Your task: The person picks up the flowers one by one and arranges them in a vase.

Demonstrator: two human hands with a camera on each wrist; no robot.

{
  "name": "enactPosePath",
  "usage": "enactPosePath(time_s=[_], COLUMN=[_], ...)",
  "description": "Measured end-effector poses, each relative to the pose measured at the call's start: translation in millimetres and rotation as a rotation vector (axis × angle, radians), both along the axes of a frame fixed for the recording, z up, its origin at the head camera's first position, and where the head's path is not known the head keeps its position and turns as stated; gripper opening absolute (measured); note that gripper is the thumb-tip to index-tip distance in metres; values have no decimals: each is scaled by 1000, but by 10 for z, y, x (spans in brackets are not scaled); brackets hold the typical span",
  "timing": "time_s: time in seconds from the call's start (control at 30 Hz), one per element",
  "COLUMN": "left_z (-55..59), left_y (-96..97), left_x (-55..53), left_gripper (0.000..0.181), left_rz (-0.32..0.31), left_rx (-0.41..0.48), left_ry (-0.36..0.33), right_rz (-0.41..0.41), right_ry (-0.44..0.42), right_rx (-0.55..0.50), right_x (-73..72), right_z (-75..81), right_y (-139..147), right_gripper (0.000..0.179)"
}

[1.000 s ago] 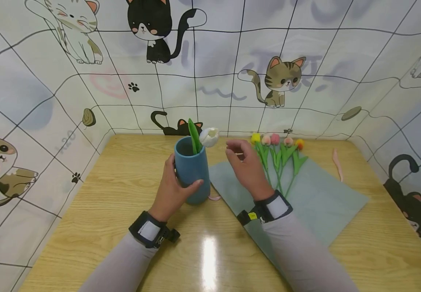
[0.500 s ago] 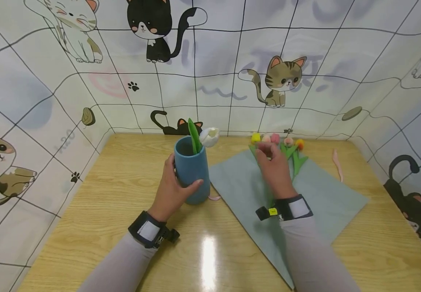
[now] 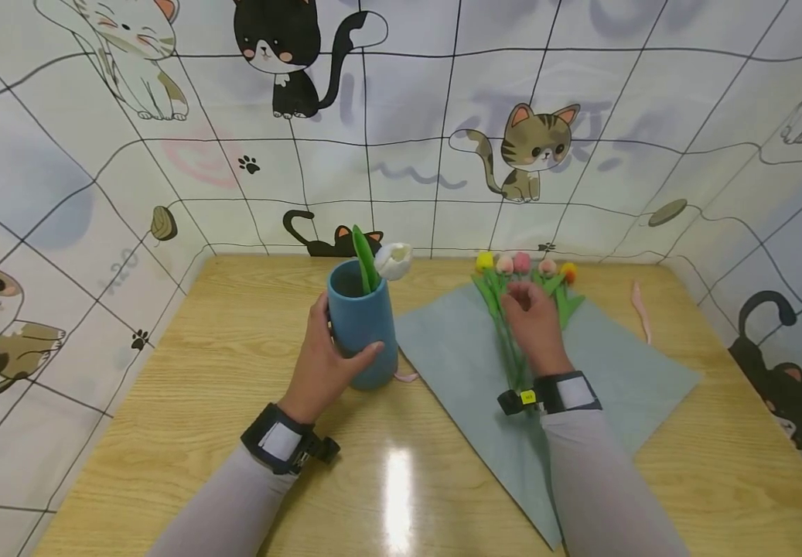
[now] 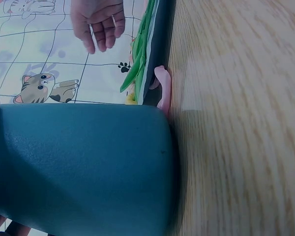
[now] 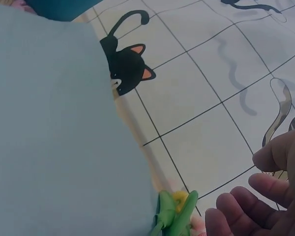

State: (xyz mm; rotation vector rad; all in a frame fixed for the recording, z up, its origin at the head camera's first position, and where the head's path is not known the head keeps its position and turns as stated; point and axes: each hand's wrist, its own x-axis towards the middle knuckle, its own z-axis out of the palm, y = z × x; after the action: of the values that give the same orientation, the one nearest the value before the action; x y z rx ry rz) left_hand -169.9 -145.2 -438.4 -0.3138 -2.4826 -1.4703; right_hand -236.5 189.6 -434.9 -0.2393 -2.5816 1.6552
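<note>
My left hand (image 3: 324, 363) grips a blue vase (image 3: 362, 329) that stands upright on the table, thumb across its front. Inside it is a white tulip (image 3: 394, 261) with a green leaf, its bloom leaning over the right rim. Several tulips lie on a grey-green paper sheet (image 3: 456, 371): a yellow tulip (image 3: 485, 261), pinkish ones and an orange tulip (image 3: 568, 272). Over their stems hovers my right hand (image 3: 536, 325), fingers loosely bent. In the left wrist view, that right hand (image 4: 99, 24) hangs in the air with nothing held. It hides part of the middle stems.
A pink ribbon (image 3: 640, 309) lies at the table's right rear. Another pink ribbon piece (image 4: 163, 88) lies by the vase base, partly under the paper's edge. A cat-patterned cloth (image 3: 401, 170) hangs behind the wooden table (image 3: 247, 309) and along its sides.
My right hand has moved right, away from beside the white tulip to above the tulips on the paper. My left hand and the vase have stayed in place.
</note>
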Motion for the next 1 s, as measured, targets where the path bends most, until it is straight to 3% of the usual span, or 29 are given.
enactPosePath(time_s=[0.37, 0.6, 1.0], left_z=[21, 24, 4], left_y=[10, 12, 8], left_x=[1, 4, -4], left_gripper=[108, 108, 108], left_rz=[-1, 0, -1], left_rx=[-3, 1, -5], left_ry=[-8, -17, 11], right_rz=[9, 31, 153], right_ry=[-32, -55, -80], right_rx=[121, 212, 504], right_x=[-53, -49, -13], right_z=[-216, -273, -260], right_y=[84, 122, 125], right_gripper=[47, 48, 49])
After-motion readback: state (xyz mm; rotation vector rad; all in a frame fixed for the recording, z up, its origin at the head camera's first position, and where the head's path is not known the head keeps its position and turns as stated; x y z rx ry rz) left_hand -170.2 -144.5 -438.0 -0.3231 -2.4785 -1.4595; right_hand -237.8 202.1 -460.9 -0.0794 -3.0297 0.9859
